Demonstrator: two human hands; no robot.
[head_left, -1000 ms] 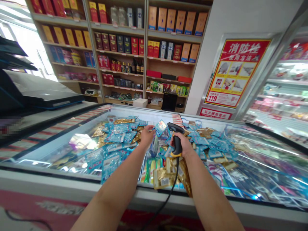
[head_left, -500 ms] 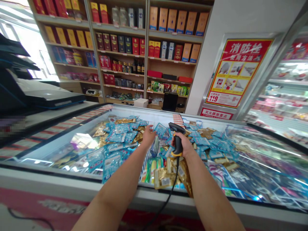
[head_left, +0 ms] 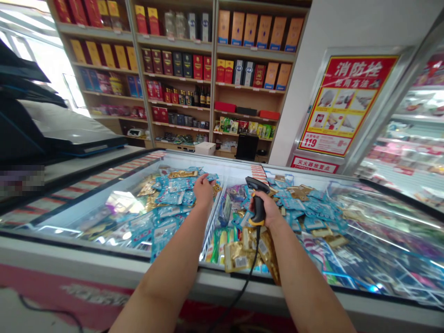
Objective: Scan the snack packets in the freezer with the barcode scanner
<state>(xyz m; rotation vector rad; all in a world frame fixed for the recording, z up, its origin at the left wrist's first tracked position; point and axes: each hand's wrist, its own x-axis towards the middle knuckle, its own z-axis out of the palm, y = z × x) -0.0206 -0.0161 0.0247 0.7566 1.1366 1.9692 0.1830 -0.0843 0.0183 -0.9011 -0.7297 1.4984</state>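
Black scanner in right hand, full wrap round the grip, nose angled away and leftward above the middle of the freezer. Left hand well apart from it, with half-curled fingers, right over the blue packets heaped left of the white wire divider. Can't tell if pinching one: too little detail at the fingertips, blue film behind. Another blue heap right of the scanner; gold packets below it, near the front rim. Main risk: the cable. Hangs from the grip, down past the gold packets and over the rim, between the forearms. In a sideways swing, likely to drag across the gold packets and shift some, or to catch at the edge and tug the scanner off aim. Next risk: a double pick from the left heap, because of overlap and slick-looking film. Also possible: a slump of loose packets against the divider, or a drop from a light fingertip hold, then loss among lookalikes. Misread possible too, from glare on glossy film or a wrong packet under the nose.
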